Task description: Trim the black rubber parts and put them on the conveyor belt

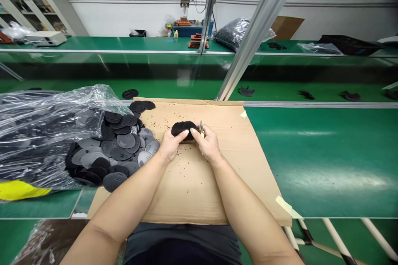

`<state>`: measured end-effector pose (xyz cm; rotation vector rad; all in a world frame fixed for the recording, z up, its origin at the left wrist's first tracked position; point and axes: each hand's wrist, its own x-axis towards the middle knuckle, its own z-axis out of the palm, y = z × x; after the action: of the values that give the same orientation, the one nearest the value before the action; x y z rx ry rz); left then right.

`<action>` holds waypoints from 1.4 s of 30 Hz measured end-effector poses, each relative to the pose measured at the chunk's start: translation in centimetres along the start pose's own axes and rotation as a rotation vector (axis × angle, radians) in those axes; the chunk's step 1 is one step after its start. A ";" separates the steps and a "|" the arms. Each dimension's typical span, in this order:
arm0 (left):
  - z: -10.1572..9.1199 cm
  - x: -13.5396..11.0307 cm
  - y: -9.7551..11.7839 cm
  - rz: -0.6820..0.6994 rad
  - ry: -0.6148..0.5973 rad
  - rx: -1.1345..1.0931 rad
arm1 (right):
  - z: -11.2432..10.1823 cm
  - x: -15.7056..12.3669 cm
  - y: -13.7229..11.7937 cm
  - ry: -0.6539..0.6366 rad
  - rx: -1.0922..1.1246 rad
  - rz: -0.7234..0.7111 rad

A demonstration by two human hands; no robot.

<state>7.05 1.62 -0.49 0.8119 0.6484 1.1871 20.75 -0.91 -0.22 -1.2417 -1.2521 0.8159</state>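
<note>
Several black round discs (184, 130), fanned into a short stack, are held between both hands above a cardboard sheet (217, 182). My left hand (170, 145) grips the stack's left side, its thumb across the front. On the right side, the thumb of my right hand (207, 142) presses on the discs. A small metal tool (202, 129), perhaps a pair of nippers, is also tucked in my right hand; its lower part is hidden by the fingers. Tiny dark bits (184, 168) lie scattered over the cardboard.
To the left, a clear plastic bag (46, 132) spills a heap of black and grey discs (118, 149) onto the cardboard's edge. A metal post (248, 45) slants up beyond the cardboard. Dark curved parts (246, 91) lie on the green belt behind. Tape (287, 207) marks the cardboard's near right corner.
</note>
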 end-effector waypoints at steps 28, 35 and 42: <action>-0.2 0.2 0.7 -0.224 0.013 -0.052 | 0.7 -0.9 -0.4 -0.019 0.096 -0.155; -0.3 0.0 1.0 -0.360 -0.085 -0.171 | 0.5 -1.1 -0.4 -0.032 -0.095 -0.378; -0.2 -0.3 1.2 -0.381 -0.102 -0.160 | 0.4 -1.1 -1.5 -0.023 -0.272 -0.547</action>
<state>6.15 1.55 0.37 0.5782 0.5844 0.8338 19.88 -2.18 0.91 -1.0195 -1.6591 0.2690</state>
